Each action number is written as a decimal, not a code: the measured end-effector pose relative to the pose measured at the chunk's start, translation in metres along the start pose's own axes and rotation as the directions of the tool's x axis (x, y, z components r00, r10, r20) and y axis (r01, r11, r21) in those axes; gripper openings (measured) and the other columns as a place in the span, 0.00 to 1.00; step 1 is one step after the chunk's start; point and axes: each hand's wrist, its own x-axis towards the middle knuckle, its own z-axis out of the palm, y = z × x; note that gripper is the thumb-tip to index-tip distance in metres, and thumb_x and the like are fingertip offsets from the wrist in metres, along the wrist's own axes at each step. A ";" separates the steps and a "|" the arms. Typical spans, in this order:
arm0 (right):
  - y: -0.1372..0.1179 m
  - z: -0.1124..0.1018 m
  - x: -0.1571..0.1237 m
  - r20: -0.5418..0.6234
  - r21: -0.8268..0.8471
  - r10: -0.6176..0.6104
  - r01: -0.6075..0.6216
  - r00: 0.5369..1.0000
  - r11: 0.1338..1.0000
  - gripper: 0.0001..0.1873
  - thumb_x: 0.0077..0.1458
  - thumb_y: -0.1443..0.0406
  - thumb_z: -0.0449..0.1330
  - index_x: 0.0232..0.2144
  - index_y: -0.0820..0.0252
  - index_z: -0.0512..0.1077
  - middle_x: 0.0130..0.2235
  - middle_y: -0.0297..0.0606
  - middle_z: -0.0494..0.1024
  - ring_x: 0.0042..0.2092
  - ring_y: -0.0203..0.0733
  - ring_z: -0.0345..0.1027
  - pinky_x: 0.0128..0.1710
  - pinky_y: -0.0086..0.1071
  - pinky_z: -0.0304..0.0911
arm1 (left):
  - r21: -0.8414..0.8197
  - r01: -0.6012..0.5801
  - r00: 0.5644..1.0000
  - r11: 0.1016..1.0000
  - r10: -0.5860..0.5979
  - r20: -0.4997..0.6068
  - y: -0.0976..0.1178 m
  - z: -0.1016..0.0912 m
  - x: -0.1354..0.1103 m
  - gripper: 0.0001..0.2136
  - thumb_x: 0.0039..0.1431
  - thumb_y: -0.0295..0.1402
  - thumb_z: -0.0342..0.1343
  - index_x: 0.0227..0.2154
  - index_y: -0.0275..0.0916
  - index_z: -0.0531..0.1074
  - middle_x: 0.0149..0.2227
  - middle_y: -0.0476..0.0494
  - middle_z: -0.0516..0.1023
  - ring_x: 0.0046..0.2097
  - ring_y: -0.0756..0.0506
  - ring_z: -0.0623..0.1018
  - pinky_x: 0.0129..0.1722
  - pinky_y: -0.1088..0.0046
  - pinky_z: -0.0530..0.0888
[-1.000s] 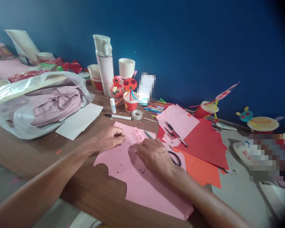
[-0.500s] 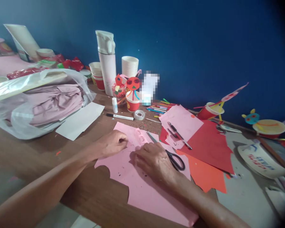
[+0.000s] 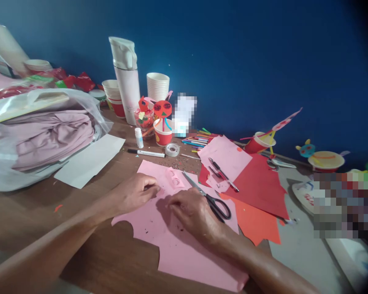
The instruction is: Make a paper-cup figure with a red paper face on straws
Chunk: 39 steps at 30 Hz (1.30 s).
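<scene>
Pink paper (image 3: 171, 232) with cut edges lies on the brown table under both hands. My left hand (image 3: 138, 191) rests over its upper left part, fingers curled in and thumb against them. Across from it, my right hand (image 3: 190, 210) is bent over the sheet with its fingertips pinched together. Whatever is in either hand is too small or hidden to make out. Black-handled scissors (image 3: 219, 206) lie just beyond my right hand, blades towards small curled pink paper pieces (image 3: 174, 178).
Behind the paper are a marker (image 3: 147, 153), a tape roll (image 3: 172, 150), a glue stick (image 3: 139, 138) and a decorated cup (image 3: 163, 132). A plastic bag (image 3: 49, 134) with cloth sits left. Red paper (image 3: 260, 185), orange paper (image 3: 257, 222) and a pen (image 3: 223, 174) are right.
The view has turned a little to the right, so things sit further left. My right hand's fingers have drawn together and look slightly lifted off the pink paper. My left hand stays curled.
</scene>
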 end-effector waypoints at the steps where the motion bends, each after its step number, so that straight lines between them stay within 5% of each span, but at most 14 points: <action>1: 0.001 -0.003 0.002 -0.021 0.038 0.056 -0.055 0.998 0.998 0.06 0.55 0.69 0.55 0.30 0.57 0.72 0.31 0.31 0.77 0.33 0.36 0.68 0.38 0.31 0.56 | -0.031 0.010 1.000 0.999 -0.010 0.014 0.000 0.001 -0.001 0.14 0.56 0.40 0.46 0.23 0.37 0.70 0.21 0.51 0.66 0.25 0.50 0.66 0.23 0.76 0.56; 8: 0.004 -0.017 0.010 0.019 0.379 0.363 -0.343 0.932 0.860 0.04 0.54 0.65 0.56 0.29 0.58 0.71 0.25 0.28 0.71 0.27 0.31 0.62 0.26 0.25 0.56 | -0.271 0.048 0.998 0.962 -0.037 0.043 0.001 0.012 0.000 0.16 0.53 0.45 0.49 0.27 0.37 0.73 0.23 0.50 0.70 0.24 0.51 0.66 0.23 0.77 0.60; 14: 0.009 0.002 0.005 0.046 0.509 0.393 -0.360 0.919 0.782 0.07 0.53 0.62 0.58 0.33 0.59 0.71 0.28 0.31 0.74 0.30 0.34 0.65 0.29 0.27 0.58 | -0.406 0.038 0.999 0.913 -0.040 0.004 0.016 0.012 -0.002 0.12 0.54 0.38 0.49 0.23 0.36 0.70 0.20 0.52 0.67 0.23 0.52 0.65 0.21 0.78 0.62; 24: 0.005 -0.002 0.007 0.022 0.423 0.384 -0.357 0.923 0.833 0.08 0.53 0.62 0.58 0.27 0.60 0.72 0.26 0.31 0.74 0.27 0.33 0.64 0.27 0.26 0.58 | -0.417 -0.025 0.999 0.909 0.042 0.033 0.009 0.016 -0.001 0.13 0.55 0.39 0.48 0.25 0.35 0.71 0.20 0.52 0.66 0.22 0.53 0.65 0.21 0.78 0.61; 30: -0.012 -0.007 0.003 -0.031 0.301 0.164 -0.147 0.986 0.942 0.07 0.53 0.70 0.56 0.29 0.57 0.74 0.30 0.31 0.77 0.32 0.33 0.69 0.34 0.26 0.61 | -0.150 -0.091 0.979 0.985 0.061 -0.194 0.015 -0.006 0.009 0.12 0.53 0.38 0.49 0.27 0.37 0.74 0.27 0.48 0.74 0.29 0.48 0.70 0.29 0.74 0.65; 35: -0.016 0.005 -0.006 0.003 0.112 -0.141 0.140 0.990 0.984 0.08 0.52 0.71 0.56 0.31 0.56 0.74 0.31 0.32 0.79 0.33 0.35 0.71 0.38 0.28 0.60 | 0.033 -0.094 0.977 0.995 0.098 -0.191 0.024 -0.003 0.021 0.12 0.50 0.36 0.52 0.36 0.40 0.75 0.35 0.43 0.76 0.37 0.43 0.73 0.36 0.71 0.66; 39: -0.012 0.014 -0.009 0.053 -0.020 -0.226 0.227 0.973 0.974 0.08 0.56 0.67 0.54 0.32 0.58 0.74 0.29 0.36 0.78 0.33 0.37 0.71 0.38 0.30 0.60 | 0.070 -0.091 0.978 0.993 0.102 -0.184 0.023 0.009 0.033 0.11 0.50 0.37 0.52 0.35 0.40 0.74 0.37 0.43 0.76 0.38 0.43 0.73 0.36 0.71 0.66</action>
